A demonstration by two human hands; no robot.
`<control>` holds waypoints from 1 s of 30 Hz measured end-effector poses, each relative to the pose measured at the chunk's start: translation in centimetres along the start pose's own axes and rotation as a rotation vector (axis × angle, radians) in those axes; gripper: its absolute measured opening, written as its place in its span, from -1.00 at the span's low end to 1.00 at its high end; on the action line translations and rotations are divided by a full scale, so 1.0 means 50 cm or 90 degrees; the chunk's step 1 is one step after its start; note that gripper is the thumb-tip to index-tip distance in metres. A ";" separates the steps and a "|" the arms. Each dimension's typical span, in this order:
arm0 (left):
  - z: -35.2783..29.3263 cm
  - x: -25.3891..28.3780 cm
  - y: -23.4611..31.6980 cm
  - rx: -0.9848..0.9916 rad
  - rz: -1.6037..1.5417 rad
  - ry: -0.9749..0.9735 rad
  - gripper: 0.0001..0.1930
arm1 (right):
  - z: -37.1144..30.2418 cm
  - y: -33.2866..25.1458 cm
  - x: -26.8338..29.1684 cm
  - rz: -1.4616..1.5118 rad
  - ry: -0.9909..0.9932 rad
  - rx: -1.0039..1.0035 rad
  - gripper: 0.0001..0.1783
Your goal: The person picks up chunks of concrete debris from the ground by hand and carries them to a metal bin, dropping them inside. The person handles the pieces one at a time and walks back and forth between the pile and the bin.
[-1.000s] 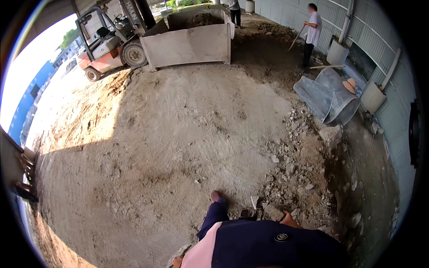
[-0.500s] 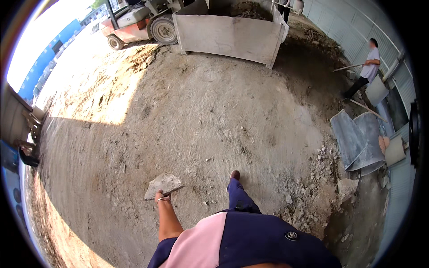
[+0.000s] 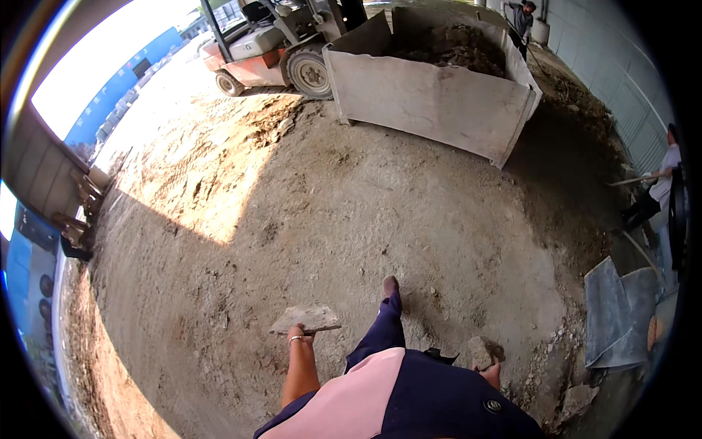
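My left hand [image 3: 300, 333] is closed on the near edge of a flat, pale stone slab [image 3: 311, 318], carried out in front of me over the dirt. On the right, my right hand [image 3: 493, 372] grips a rough, chunky grey-brown stone [image 3: 482, 353] beside my hip. Part of that hand is hidden by the stone and my dark clothing. One foot [image 3: 391, 284] is stepping forward between the two stones.
Ahead stands a large metal bin [image 3: 431, 99] holding dark soil, with an orange forklift [image 3: 270, 58] beside it. A person with a long tool [image 3: 521, 25] is behind the bin; another [image 3: 664, 179] stands at right. Bent grey sheets [image 3: 620, 314] and rubble lie right.
I have moved forward and the view has turned left, so the bin looks nearer. My right hand, with its stone, has come into view. The slab stays in my left hand.
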State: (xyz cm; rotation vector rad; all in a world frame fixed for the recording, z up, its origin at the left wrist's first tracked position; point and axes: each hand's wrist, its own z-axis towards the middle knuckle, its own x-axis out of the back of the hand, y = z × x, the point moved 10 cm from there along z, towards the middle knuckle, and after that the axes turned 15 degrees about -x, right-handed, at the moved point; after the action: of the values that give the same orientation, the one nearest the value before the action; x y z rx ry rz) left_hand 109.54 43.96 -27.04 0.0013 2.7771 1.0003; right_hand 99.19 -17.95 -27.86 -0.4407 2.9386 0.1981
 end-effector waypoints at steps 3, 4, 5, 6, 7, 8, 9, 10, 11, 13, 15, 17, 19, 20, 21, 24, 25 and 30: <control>0.028 -0.200 -0.055 -0.044 0.070 0.030 -0.91 | 0.029 -0.091 -0.221 -0.081 0.035 0.040 -0.58; 0.102 -0.253 -0.089 -0.032 -0.019 0.012 -0.93 | 0.035 -0.108 -0.298 -0.119 0.043 0.046 -0.57; -0.011 -0.348 -0.057 -0.040 0.057 0.063 -0.94 | 0.029 -0.137 -0.358 -0.145 0.058 0.061 -0.57; 0.079 -0.396 -0.115 -0.032 0.069 0.037 -0.94 | 0.027 -0.168 -0.430 -0.180 0.071 0.073 -0.56; 0.020 -0.487 -0.102 -0.031 0.074 0.016 -0.97 | 0.025 -0.189 -0.507 -0.212 0.076 0.079 -0.56; 0.023 -0.526 -0.100 -0.023 0.030 0.007 -0.98 | 0.024 -0.194 -0.559 -0.247 0.089 0.079 -0.55; 0.021 -0.565 -0.096 -0.036 0.065 -0.021 -0.97 | 0.025 -0.198 -0.610 -0.284 0.103 0.078 -0.54; -0.007 -0.615 -0.087 -0.053 0.109 -0.027 -0.95 | 0.030 -0.209 -0.667 -0.325 0.114 0.079 -0.54; 0.013 -0.649 -0.108 -0.047 0.081 -0.037 -0.93 | 0.035 -0.215 -0.722 -0.359 0.118 0.079 -0.53; -0.026 -0.767 -0.115 -0.037 0.162 -0.075 -0.91 | 0.046 -0.245 -0.823 -0.411 0.129 0.098 -0.52; -0.020 -0.858 -0.150 -0.011 0.144 -0.101 -0.89 | 0.057 -0.266 -0.923 -0.476 0.135 0.106 -0.50; -0.016 -0.965 -0.183 -0.013 0.178 -0.130 -0.89 | 0.064 -0.296 -1.019 -0.518 0.138 0.118 -0.49; -0.012 -1.090 -0.206 0.006 0.179 -0.160 -0.89 | 0.064 -0.332 -1.101 -0.550 0.139 0.139 -0.47; -0.029 -1.158 -0.218 0.023 0.179 -0.176 -0.89 | 0.049 -0.356 -1.142 -0.618 0.138 0.170 -0.46; -0.032 -1.211 -0.215 0.010 0.199 -0.177 -0.90 | 0.027 -0.368 -1.216 -0.894 0.118 0.287 -0.45; -0.037 -1.381 -0.213 0.007 0.170 -0.239 -0.89 | -0.050 -0.341 -1.450 -1.194 0.105 0.546 -0.43; -0.048 -1.446 -0.197 0.025 0.126 -0.292 -0.88 | -0.018 -0.371 -1.503 -0.880 0.131 0.275 -0.35; -0.151 -1.859 -0.189 0.018 -0.031 -0.468 -0.93 | -0.073 -0.522 -1.879 -0.549 -0.003 0.282 -0.35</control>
State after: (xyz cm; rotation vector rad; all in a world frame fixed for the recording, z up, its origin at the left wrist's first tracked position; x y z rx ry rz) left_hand 200.10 25.85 -10.85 0.2503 2.1029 0.7454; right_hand 195.13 -17.03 -10.12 -1.5089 2.3869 -0.5345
